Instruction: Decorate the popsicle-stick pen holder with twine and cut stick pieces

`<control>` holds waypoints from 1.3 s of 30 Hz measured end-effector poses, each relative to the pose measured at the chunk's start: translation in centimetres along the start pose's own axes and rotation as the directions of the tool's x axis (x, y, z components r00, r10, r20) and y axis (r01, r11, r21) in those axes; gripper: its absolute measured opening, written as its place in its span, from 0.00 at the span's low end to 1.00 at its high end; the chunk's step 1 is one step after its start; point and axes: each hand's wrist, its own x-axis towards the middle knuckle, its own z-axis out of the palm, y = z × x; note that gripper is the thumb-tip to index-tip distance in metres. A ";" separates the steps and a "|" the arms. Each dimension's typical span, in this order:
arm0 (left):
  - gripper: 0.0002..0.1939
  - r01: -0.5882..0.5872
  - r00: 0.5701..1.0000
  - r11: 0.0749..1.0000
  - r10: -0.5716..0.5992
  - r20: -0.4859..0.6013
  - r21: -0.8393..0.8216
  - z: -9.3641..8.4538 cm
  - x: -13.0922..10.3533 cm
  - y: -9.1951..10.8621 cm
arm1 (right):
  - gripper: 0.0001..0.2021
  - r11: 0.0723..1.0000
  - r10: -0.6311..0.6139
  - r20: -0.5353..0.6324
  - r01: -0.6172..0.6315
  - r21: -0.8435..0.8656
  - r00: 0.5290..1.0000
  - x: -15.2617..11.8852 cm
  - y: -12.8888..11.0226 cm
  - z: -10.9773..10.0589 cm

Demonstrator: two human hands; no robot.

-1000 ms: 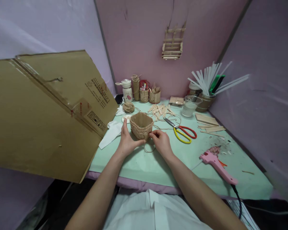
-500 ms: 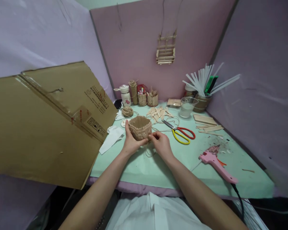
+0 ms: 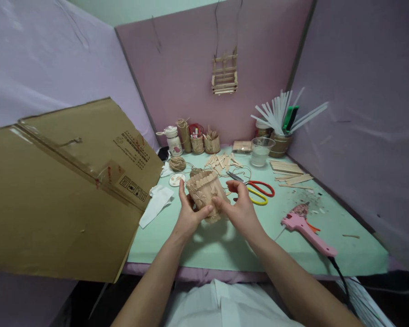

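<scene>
A small beige craft-stick pot point(image 3: 204, 186) with a scalloped rim and raised shapes on its wall is held tilted above the table. My left hand point(image 3: 191, 213) is closed round its lower left side, the thumb across the front. On the right, my right hand point(image 3: 240, 206) presses its thumb on the pot's front wall, with the index finger bent and lifted by the side; its other fingertips are partly hidden. Behind the pot lie scissors point(image 3: 259, 190) with red and yellow handles, loose twine point(image 3: 243, 171) and a round white disc point(image 3: 177, 180).
A pink glue gun point(image 3: 306, 227) lies at the right, its cord over the edge. Craft sticks point(image 3: 286, 168), a clear cup point(image 3: 261, 152), a twine ball point(image 3: 177, 163) and filled pots point(image 3: 211, 143) stand farther back. A large cardboard sheet point(image 3: 71, 181) leans in from the left.
The pot has been tipped over to the side and lowered toward me, showing more of its outer wall. My right hand's pinch at its lower edge has opened into a wider hold.
</scene>
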 end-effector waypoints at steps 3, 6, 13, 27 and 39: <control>0.58 0.029 1.000 0.997 -0.030 -0.006 -0.068 0.4 -0.4 -0.2 | 0.27 0.997 0.048 0.054 -0.051 0.050 0.997 -0.2 0.3 -0.1; 0.58 0.073 0.997 0.990 -0.076 -0.019 -0.118 1.0 -0.5 -0.4 | 0.28 0.994 0.066 0.084 -0.073 0.079 0.994 -0.3 0.4 -0.3; 0.53 0.104 0.964 0.993 -0.117 -0.240 -0.063 0.1 1.4 -1.3 | 0.24 0.998 0.057 0.049 -0.056 -0.015 0.997 0.1 1.7 -0.9; 0.52 -0.071 0.932 0.994 0.034 -0.362 -0.089 -2.2 2.4 -2.4 | 0.14 0.477 0.054 0.145 0.102 -0.873 0.988 -0.9 5.4 -16.5; 0.53 -0.040 0.928 0.988 -0.019 -0.371 -0.151 -2.1 2.0 -2.3 | 0.17 0.394 0.219 0.114 0.019 -0.919 0.969 -2.3 8.0 -18.0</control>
